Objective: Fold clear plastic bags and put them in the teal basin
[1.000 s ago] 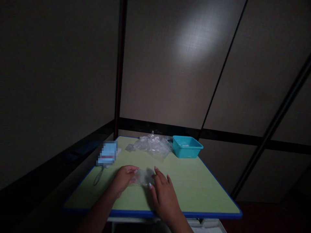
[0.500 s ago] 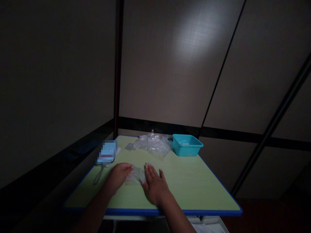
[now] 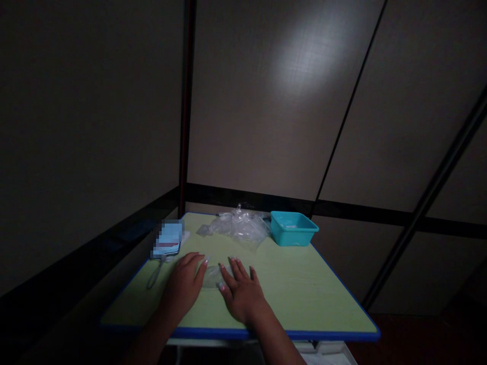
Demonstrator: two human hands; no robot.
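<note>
A small clear plastic bag (image 3: 212, 278) lies flat on the pale green tabletop between my hands. My left hand (image 3: 184, 280) rests at the bag's left edge, thumb apart from the curved fingers. Part of that edge is hidden by the hand. Spread flat over the bag's right end is my right hand (image 3: 243, 291), fingers stretched forward and thumb out to the left. What the bag contains, if anything, cannot be made out.
Behind my hands sits a crumpled pile of clear plastic bags (image 3: 243, 225). A turquoise basin (image 3: 292, 235) stands at the back right. At the left edge lies a phone-like device (image 3: 168, 238) with a looped strap (image 3: 153, 275). The blue-edged table (image 3: 304, 294) meets panelled walls.
My left hand has loosened from its pinch on the bag's left edge, and its thumb has come away from the fingers. My right fingers have spread wider on the bag.
</note>
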